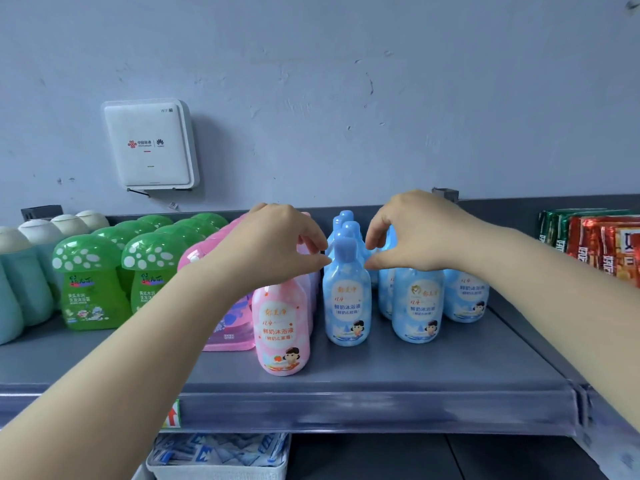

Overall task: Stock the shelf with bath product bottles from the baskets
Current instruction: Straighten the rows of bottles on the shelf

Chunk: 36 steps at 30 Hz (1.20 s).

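Observation:
A blue bath bottle (347, 306) stands upright at the front of a row of blue bottles (346, 223) on the grey shelf (346, 368). My left hand (273, 244) hovers on its left and my right hand (412, 233) on its right, fingers loosely curved. Both thumb tips sit at the bottle's shoulder beside the blue cap; neither hand wraps around it. A pink bottle (282, 330) stands under my left wrist, ahead of the pink row. More blue bottles (418, 306) stand under my right hand.
Green mushroom-cap bottles (85, 282) and pale teal bottles (20, 271) fill the shelf's left side. Snack packets (602, 244) stand at the right. A white basket (221, 459) of blue packs sits below the shelf. A white router box (150, 145) hangs on the wall.

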{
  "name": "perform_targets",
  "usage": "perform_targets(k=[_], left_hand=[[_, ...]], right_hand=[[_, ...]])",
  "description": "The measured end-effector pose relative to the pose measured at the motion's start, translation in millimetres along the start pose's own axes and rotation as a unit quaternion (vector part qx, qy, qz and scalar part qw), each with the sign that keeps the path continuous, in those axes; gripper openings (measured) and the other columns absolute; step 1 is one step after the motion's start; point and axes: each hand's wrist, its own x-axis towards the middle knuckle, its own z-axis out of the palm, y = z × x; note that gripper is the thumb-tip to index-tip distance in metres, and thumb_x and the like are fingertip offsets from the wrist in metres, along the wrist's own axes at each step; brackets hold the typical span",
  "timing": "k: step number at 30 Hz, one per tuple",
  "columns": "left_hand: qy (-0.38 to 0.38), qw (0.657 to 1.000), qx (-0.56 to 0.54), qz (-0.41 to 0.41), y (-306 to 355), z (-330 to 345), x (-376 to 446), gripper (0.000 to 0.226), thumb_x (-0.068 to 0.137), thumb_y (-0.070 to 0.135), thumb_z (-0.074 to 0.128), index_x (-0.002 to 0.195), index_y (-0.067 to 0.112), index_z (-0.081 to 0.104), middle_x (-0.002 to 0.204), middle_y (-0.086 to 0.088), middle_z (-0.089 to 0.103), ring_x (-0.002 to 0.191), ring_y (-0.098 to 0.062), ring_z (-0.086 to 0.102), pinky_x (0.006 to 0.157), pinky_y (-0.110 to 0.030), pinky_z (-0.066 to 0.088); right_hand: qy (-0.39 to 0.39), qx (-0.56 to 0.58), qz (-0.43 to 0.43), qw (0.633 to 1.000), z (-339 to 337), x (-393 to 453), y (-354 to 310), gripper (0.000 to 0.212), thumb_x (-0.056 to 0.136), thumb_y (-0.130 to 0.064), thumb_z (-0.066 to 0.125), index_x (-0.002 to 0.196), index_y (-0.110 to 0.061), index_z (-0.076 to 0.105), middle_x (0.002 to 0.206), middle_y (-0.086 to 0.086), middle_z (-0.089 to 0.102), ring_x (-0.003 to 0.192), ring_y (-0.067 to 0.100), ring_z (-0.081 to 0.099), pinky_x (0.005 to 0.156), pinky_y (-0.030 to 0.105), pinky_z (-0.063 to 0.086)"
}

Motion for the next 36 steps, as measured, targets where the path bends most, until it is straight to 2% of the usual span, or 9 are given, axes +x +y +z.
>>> perform_targets(k=[3, 6, 11, 15, 22, 26, 30, 33, 36], left_hand=[[-0.037, 0.998, 0.047, -0.002, 2, 4, 6, 0.018, 0.082, 0.037, 0.065, 0.095, 0.027, 0.073, 0.077, 0.021, 0.058, 0.078, -0.002, 0.05, 0.074, -0.017, 0.029], [-0.076, 0.995, 0.068, 0.001, 1, 9, 10, 0.018, 0.082, 0.042, 0.064, 0.093, 0.03, 0.073, 0.07, 0.025, 0.052, 0.075, 0.002, 0.046, 0.081, -0.02, 0.027], [-0.102, 0.993, 0.055, 0.002, -6, 5, 20, 0.015, 0.083, 0.038, 0.065, 0.092, 0.029, 0.073, 0.077, 0.023, 0.06, 0.064, 0.01, 0.046, 0.064, -0.005, 0.03], [-0.105, 0.994, 0.027, -0.02, -20, -4, 39, 0.012, 0.082, 0.028, 0.067, 0.091, 0.029, 0.074, 0.069, 0.026, 0.057, 0.059, 0.016, 0.049, 0.057, -0.002, 0.033], [-0.188, 0.981, -0.006, -0.042, -33, 7, 88, 0.011, 0.081, 0.022, 0.069, 0.09, 0.025, 0.074, 0.075, 0.023, 0.063, 0.083, -0.007, 0.065, 0.079, -0.024, 0.051], [-0.263, 0.963, 0.015, -0.046, -36, 24, 110, 0.016, 0.082, 0.026, 0.067, 0.097, 0.025, 0.074, 0.093, 0.012, 0.071, 0.09, -0.013, 0.066, 0.085, -0.03, 0.053], [-0.305, 0.951, 0.022, -0.044, -35, 40, 121, 0.018, 0.082, 0.025, 0.068, 0.098, 0.019, 0.072, 0.094, 0.004, 0.071, 0.064, -0.005, 0.056, 0.064, -0.016, 0.046], [-0.326, 0.943, 0.031, -0.054, -37, 50, 126, 0.021, 0.082, 0.024, 0.067, 0.1, 0.014, 0.071, 0.098, -0.001, 0.071, 0.069, -0.011, 0.056, 0.06, -0.016, 0.043], [-0.326, 0.942, 0.017, -0.076, -45, 56, 127, 0.019, 0.081, 0.023, 0.067, 0.093, 0.009, 0.07, 0.078, -0.001, 0.067, 0.064, -0.013, 0.053, 0.052, -0.014, 0.042]], right_hand=[[-0.018, -0.032, -0.031, 0.999, 6, 1, 2, 0.032, 0.078, -0.049, 0.067, 0.101, -0.028, 0.069, 0.102, -0.016, 0.066, 0.099, 0.009, 0.055, 0.075, 0.022, 0.032], [-0.03, -0.042, -0.035, 0.998, 11, 3, 3, 0.033, 0.08, -0.05, 0.065, 0.103, -0.027, 0.068, 0.102, -0.015, 0.064, 0.087, 0.007, 0.045, 0.072, 0.02, 0.021], [-0.028, -0.022, -0.031, 0.999, 10, 12, 11, 0.028, 0.079, -0.045, 0.067, 0.101, -0.028, 0.07, 0.1, -0.017, 0.067, 0.097, 0.007, 0.055, 0.08, 0.019, 0.029], [-0.03, -0.015, -0.026, 0.999, 6, 27, 22, 0.017, 0.08, -0.028, 0.065, 0.097, -0.029, 0.071, 0.091, -0.017, 0.067, 0.084, 0.005, 0.052, 0.072, 0.019, 0.03], [-0.093, -0.038, 0.012, 0.995, 15, 71, 40, 0.027, 0.076, -0.04, 0.071, 0.097, -0.023, 0.07, 0.079, -0.016, 0.059, 0.079, 0.01, 0.055, 0.067, 0.024, 0.037], [-0.184, -0.062, 0.02, 0.981, 26, 91, 45, 0.032, 0.071, -0.046, 0.074, 0.092, -0.022, 0.069, 0.09, -0.007, 0.067, 0.077, 0.016, 0.057, 0.057, 0.024, 0.038], [-0.245, -0.05, 0.02, 0.968, 37, 102, 51, 0.026, 0.07, -0.043, 0.076, 0.084, -0.023, 0.068, 0.081, -0.007, 0.063, 0.07, 0.014, 0.055, 0.058, 0.024, 0.044], [-0.266, -0.035, 0.032, 0.963, 44, 105, 53, 0.026, 0.07, -0.041, 0.077, 0.083, -0.02, 0.068, 0.075, -0.007, 0.061, 0.07, 0.015, 0.056, 0.058, 0.024, 0.045], [-0.271, 0.002, 0.069, 0.96, 45, 113, 57, 0.03, 0.067, -0.042, 0.078, 0.08, -0.016, 0.069, 0.077, -0.002, 0.064, 0.074, 0.021, 0.059, 0.065, 0.028, 0.049]])
